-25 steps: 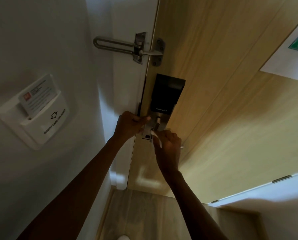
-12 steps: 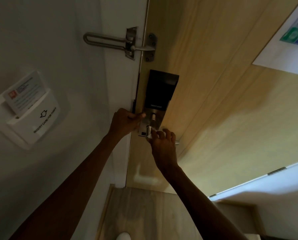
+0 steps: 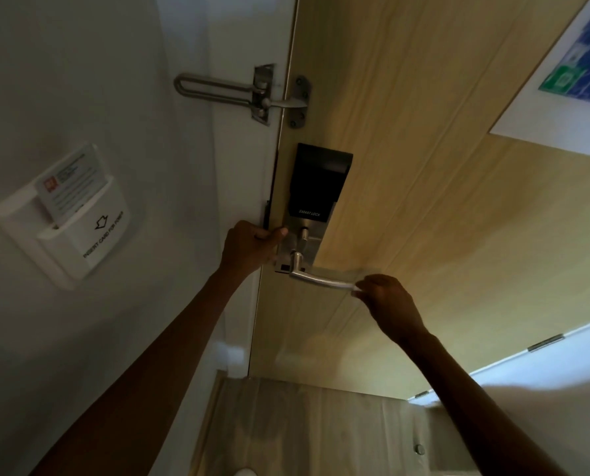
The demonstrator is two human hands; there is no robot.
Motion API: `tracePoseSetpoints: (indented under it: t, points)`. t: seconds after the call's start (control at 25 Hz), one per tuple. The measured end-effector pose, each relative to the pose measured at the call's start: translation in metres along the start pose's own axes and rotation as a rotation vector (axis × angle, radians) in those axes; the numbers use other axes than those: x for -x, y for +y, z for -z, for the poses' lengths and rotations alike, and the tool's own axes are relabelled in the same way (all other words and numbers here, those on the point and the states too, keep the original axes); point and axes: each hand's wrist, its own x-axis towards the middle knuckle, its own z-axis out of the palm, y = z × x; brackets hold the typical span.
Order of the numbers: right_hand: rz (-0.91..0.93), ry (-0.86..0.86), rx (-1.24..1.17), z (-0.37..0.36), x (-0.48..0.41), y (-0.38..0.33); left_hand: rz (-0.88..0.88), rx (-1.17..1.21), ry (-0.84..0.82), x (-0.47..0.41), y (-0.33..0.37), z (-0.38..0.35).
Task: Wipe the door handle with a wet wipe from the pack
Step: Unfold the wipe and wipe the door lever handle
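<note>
A silver lever door handle (image 3: 317, 278) juts from a smart lock plate (image 3: 316, 187) on the wooden door (image 3: 424, 201). My right hand (image 3: 388, 298) is closed at the far right tip of the lever, with a small white wet wipe (image 3: 354, 290) showing between its fingers and the metal. My left hand (image 3: 252, 247) grips the edge of the door just left of the lock plate, thumb resting on the plate. The wipe pack is not in view.
A swing-bar door guard (image 3: 238, 89) sits above the lock. A white key-card holder (image 3: 70, 218) with a card is on the left wall. A notice sheet (image 3: 568, 84) hangs on the door at upper right. Wood-look floor (image 3: 304, 427) lies below.
My right hand has slid from the base of the lever by the lock plate out to its right tip, with the wipe. My left hand has stayed on the door edge.
</note>
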Motion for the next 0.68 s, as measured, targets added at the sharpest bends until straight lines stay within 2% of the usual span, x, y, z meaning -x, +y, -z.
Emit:
tracePoseSetpoints:
  t: [0.08, 0.16, 0.24, 0.44, 0.56, 0.68]
  points:
    - [-0.184, -0.028, -0.126, -0.006, 0.020, 0.021, 0.002, -0.021, -0.009, 0.001, 0.003, 0.001]
    - [-0.499, 0.120, -0.423, -0.010, 0.038, 0.031, -0.006, -0.034, -0.005, 0.001, 0.004, 0.000]
    - [-0.643, 0.301, -0.588, -0.013, 0.035, 0.020, -0.015, -0.059, 0.001, 0.001, 0.004, -0.001]
    - [-0.470, 0.426, -0.671, 0.013, -0.020, -0.036, -0.037, -0.086, -0.014, 0.002, 0.003, 0.002]
    - [-0.314, 0.308, -0.564, 0.008, -0.051, -0.078, -0.016, -0.077, -0.017, 0.003, 0.006, 0.001]
    - [-0.368, 0.189, -0.419, -0.015, -0.069, -0.106, 0.001, -0.081, -0.035, 0.002, 0.009, 0.001]
